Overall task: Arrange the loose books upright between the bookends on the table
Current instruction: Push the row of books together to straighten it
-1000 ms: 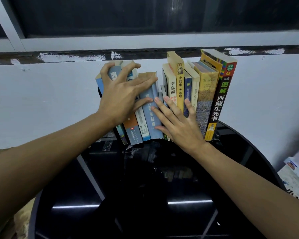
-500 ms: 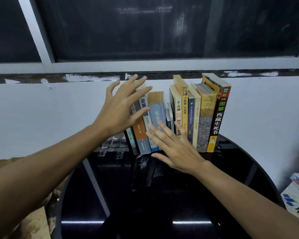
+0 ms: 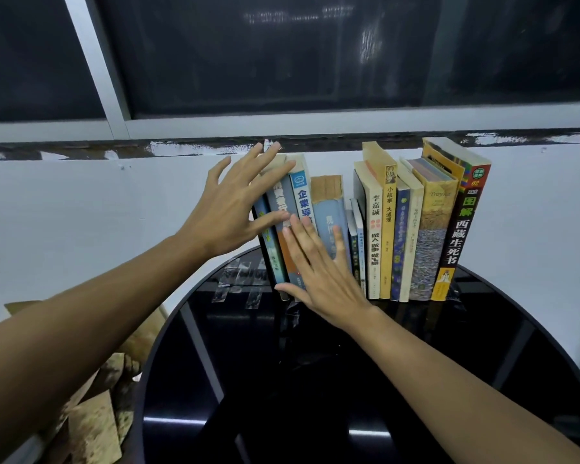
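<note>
Nearly done | books (image 3: 375, 229) stood in a row at table (image 3: 315, 380) back edge | leftmost volumes tilted, straightening outstanding | left hand (image 3: 230, 209), right hand (image 3: 318, 266) pressed flat, splayed, nothing gripped | bookends hidden.

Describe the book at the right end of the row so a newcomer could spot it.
On the round black table a row of books stands against the white wall. The black-spined book ends it on the right: tallest there, large white characters, red band on top, yellow at the foot.
</note>
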`<action>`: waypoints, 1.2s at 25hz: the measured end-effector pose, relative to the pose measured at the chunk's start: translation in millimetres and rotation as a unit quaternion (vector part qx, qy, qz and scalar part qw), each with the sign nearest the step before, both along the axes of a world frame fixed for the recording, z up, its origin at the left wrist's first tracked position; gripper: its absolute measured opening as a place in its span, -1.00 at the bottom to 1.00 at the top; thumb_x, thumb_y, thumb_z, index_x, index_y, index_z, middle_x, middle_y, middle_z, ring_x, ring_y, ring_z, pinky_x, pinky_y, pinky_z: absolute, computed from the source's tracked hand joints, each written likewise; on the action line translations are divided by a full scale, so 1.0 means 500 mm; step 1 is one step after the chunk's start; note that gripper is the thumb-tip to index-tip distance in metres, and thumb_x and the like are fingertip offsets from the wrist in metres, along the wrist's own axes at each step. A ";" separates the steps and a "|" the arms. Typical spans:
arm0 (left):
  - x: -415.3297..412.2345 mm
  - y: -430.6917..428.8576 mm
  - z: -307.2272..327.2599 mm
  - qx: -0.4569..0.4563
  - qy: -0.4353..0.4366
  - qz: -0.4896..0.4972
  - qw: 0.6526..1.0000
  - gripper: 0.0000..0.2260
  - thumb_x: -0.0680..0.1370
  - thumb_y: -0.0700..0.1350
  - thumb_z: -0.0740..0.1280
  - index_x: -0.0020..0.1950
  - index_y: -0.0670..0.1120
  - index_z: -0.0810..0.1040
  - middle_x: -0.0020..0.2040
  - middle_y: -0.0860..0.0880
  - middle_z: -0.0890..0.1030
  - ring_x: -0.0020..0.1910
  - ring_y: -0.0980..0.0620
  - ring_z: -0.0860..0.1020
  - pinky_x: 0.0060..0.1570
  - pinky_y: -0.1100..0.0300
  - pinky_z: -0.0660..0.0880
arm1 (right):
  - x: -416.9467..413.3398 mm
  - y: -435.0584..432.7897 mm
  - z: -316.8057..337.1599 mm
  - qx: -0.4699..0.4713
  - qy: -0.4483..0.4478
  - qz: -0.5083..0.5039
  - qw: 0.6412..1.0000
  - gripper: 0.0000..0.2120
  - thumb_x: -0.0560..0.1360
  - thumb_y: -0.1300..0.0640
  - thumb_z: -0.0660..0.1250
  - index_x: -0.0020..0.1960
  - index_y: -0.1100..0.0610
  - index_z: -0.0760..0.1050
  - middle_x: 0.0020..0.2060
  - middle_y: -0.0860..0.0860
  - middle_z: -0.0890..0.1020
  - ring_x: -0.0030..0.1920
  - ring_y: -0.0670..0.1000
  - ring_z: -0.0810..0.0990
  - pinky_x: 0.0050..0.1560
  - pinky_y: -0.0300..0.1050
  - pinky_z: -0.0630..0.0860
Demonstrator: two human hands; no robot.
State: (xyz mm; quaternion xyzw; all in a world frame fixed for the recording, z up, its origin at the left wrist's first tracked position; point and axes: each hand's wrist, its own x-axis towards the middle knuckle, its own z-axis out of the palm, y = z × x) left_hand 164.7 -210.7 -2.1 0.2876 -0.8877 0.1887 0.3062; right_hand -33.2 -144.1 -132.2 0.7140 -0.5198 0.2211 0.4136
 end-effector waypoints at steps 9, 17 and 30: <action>0.002 -0.023 -0.023 0.046 0.040 -0.032 0.998 -0.27 0.59 0.31 0.26 0.65 0.07 0.08 0.66 0.08 0.11 0.63 0.11 0.05 0.56 -0.19 -0.02 | 0.008 -0.042 -0.026 -0.021 0.000 -0.015 1.000 -0.06 0.61 -0.36 0.13 0.64 0.29 -0.08 0.64 0.21 0.01 0.65 0.16 0.04 0.56 0.42 0.02; 0.000 -0.039 -0.038 0.027 0.092 -0.063 0.993 -0.28 0.55 0.33 0.31 0.61 0.04 0.23 0.55 0.10 0.36 0.51 0.15 0.34 0.48 -0.17 0.13 | 0.008 -0.045 -0.027 -0.023 -0.002 -0.012 1.000 -0.05 0.60 -0.37 0.15 0.63 0.29 -0.09 0.62 0.21 0.01 0.64 0.16 0.07 0.55 0.41 0.01; -0.013 -0.047 -0.047 0.040 0.119 -0.084 0.989 -0.33 0.54 0.33 0.33 0.56 0.07 0.29 0.53 0.14 0.37 0.48 0.20 0.34 0.38 -0.14 0.16 | 0.003 -0.047 -0.030 -0.020 -0.003 -0.028 0.999 -0.06 0.60 -0.39 0.13 0.63 0.30 -0.02 0.63 0.23 0.04 0.64 0.18 0.11 0.56 0.41 0.05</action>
